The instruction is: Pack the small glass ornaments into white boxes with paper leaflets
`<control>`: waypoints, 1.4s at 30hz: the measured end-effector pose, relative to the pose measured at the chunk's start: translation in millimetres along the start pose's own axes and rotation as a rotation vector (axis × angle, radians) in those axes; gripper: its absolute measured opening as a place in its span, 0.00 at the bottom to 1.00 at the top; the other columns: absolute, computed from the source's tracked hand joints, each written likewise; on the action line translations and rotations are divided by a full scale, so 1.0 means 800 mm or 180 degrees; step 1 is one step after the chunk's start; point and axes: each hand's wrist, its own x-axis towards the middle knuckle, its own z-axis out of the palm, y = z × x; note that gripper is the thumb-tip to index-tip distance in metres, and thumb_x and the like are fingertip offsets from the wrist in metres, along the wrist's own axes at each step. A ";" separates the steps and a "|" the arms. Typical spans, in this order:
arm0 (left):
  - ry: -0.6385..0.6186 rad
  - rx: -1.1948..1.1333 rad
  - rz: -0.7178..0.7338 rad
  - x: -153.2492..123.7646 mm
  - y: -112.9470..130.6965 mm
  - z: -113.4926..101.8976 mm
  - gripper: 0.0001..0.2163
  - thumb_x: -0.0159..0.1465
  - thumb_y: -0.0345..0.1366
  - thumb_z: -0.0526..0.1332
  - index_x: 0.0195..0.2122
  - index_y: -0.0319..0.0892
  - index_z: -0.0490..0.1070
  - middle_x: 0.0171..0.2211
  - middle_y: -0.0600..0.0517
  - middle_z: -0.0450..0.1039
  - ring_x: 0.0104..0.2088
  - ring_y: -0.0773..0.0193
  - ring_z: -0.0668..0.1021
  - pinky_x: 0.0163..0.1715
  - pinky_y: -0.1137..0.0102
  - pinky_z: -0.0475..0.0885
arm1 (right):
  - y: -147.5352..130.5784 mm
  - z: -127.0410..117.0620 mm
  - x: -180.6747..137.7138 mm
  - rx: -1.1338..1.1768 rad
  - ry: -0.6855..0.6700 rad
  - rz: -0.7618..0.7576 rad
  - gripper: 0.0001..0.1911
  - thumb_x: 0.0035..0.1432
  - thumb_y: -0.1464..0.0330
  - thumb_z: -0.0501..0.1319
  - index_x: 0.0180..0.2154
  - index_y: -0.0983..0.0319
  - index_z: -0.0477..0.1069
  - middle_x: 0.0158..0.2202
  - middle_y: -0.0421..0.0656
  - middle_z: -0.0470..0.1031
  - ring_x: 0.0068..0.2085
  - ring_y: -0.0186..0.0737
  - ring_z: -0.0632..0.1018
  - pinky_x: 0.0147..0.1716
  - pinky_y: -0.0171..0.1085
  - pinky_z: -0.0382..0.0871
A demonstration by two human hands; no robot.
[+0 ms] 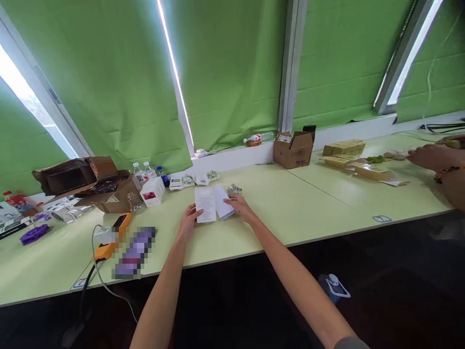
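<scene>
Head view: pinching a printed paper slip (205, 204) at mid-frame between thumb and fingers of the left hand (188, 220), gripping a folded white sheet (222, 201) just beside it in the closed right hand (238, 204), near a small shiny packet (234, 189).

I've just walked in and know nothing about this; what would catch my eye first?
Probably the bright green blinds behind the long table. Then, at the middle, the left hand holds a printed sheet beside a folded white paper in the right hand. An orange power strip stands out on the table's left side.
</scene>
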 end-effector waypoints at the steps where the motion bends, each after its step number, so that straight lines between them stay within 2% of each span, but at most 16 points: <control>1: -0.0021 0.0019 -0.0001 -0.001 0.001 0.001 0.23 0.50 0.36 0.72 0.47 0.42 0.70 0.45 0.46 0.77 0.42 0.57 0.79 0.42 0.62 0.74 | 0.001 0.000 0.001 -0.0009 -0.0002 -0.0033 0.20 0.47 0.64 0.69 0.43 0.62 0.73 0.35 0.46 0.79 0.34 0.44 0.78 0.30 0.37 0.69; 9: 0.0012 -0.0007 -0.0031 -0.003 0.003 0.006 0.21 0.50 0.41 0.72 0.44 0.42 0.72 0.45 0.45 0.77 0.44 0.53 0.79 0.42 0.61 0.74 | 0.008 -0.002 0.006 -0.0122 -0.0250 -0.0157 0.21 0.48 0.66 0.68 0.46 0.63 0.73 0.36 0.46 0.78 0.35 0.42 0.78 0.32 0.35 0.69; 15: 0.0053 -0.0057 0.0145 -0.006 0.005 0.009 0.20 0.51 0.42 0.72 0.43 0.41 0.73 0.44 0.45 0.77 0.43 0.54 0.79 0.44 0.61 0.73 | 0.009 -0.002 0.003 -0.0288 -0.0210 -0.0140 0.26 0.48 0.65 0.68 0.50 0.64 0.70 0.37 0.46 0.78 0.34 0.41 0.77 0.31 0.35 0.68; 19: 0.0061 -0.0086 0.0190 -0.008 0.007 0.010 0.21 0.51 0.45 0.71 0.42 0.41 0.73 0.41 0.46 0.78 0.42 0.56 0.79 0.43 0.64 0.72 | 0.007 -0.001 -0.005 -0.0501 -0.0149 -0.0245 0.24 0.51 0.62 0.66 0.50 0.63 0.70 0.39 0.46 0.78 0.35 0.42 0.78 0.31 0.36 0.69; 24: 0.0036 -0.0134 0.0228 -0.011 0.009 0.011 0.20 0.53 0.50 0.68 0.40 0.40 0.73 0.39 0.47 0.77 0.41 0.57 0.79 0.39 0.67 0.72 | 0.001 -0.001 -0.010 -0.1242 0.0215 -0.1089 0.12 0.52 0.64 0.65 0.40 0.59 0.76 0.41 0.45 0.78 0.43 0.46 0.77 0.43 0.41 0.70; 26: 0.0044 -0.0075 0.0260 -0.012 0.011 0.011 0.19 0.54 0.49 0.67 0.39 0.40 0.74 0.39 0.47 0.77 0.41 0.57 0.79 0.37 0.69 0.71 | -0.003 0.000 -0.012 -0.1459 0.0333 -0.1450 0.11 0.54 0.64 0.63 0.40 0.59 0.77 0.43 0.45 0.78 0.47 0.47 0.75 0.47 0.44 0.68; 30: 0.0136 0.0035 0.0389 -0.013 0.013 0.012 0.18 0.53 0.48 0.68 0.38 0.40 0.74 0.37 0.48 0.77 0.39 0.58 0.78 0.37 0.69 0.70 | -0.011 0.006 -0.027 -0.1508 0.0137 -0.2142 0.18 0.56 0.65 0.61 0.50 0.59 0.72 0.47 0.45 0.76 0.49 0.44 0.74 0.49 0.43 0.68; 32: 0.0185 0.0058 0.0493 -0.013 0.014 0.013 0.18 0.53 0.47 0.69 0.40 0.41 0.74 0.37 0.49 0.77 0.39 0.59 0.78 0.37 0.70 0.70 | -0.015 0.011 -0.040 -0.1529 -0.0205 -0.2418 0.27 0.57 0.67 0.59 0.59 0.57 0.64 0.50 0.44 0.74 0.46 0.42 0.75 0.46 0.41 0.70; 34: 0.0200 0.0081 0.0581 -0.013 0.014 0.014 0.19 0.53 0.46 0.68 0.42 0.41 0.74 0.38 0.49 0.76 0.40 0.60 0.77 0.37 0.70 0.70 | -0.018 0.016 -0.054 -0.1801 -0.0441 -0.2585 0.33 0.56 0.69 0.59 0.63 0.53 0.57 0.53 0.43 0.72 0.44 0.41 0.75 0.45 0.40 0.71; 38: 0.0174 0.0141 0.0621 -0.013 0.014 0.016 0.18 0.53 0.45 0.68 0.43 0.42 0.73 0.40 0.49 0.76 0.40 0.60 0.77 0.37 0.70 0.71 | -0.022 0.025 -0.071 -0.2339 -0.0741 -0.2832 0.36 0.57 0.70 0.57 0.65 0.50 0.52 0.58 0.41 0.68 0.46 0.43 0.75 0.44 0.39 0.70; 42: 0.0139 0.0161 0.0645 -0.014 0.013 0.014 0.17 0.54 0.47 0.67 0.40 0.42 0.74 0.38 0.50 0.76 0.38 0.62 0.77 0.36 0.71 0.70 | -0.021 0.026 -0.069 -0.2461 -0.0536 -0.2757 0.35 0.58 0.69 0.57 0.65 0.53 0.52 0.56 0.44 0.70 0.43 0.44 0.76 0.43 0.41 0.70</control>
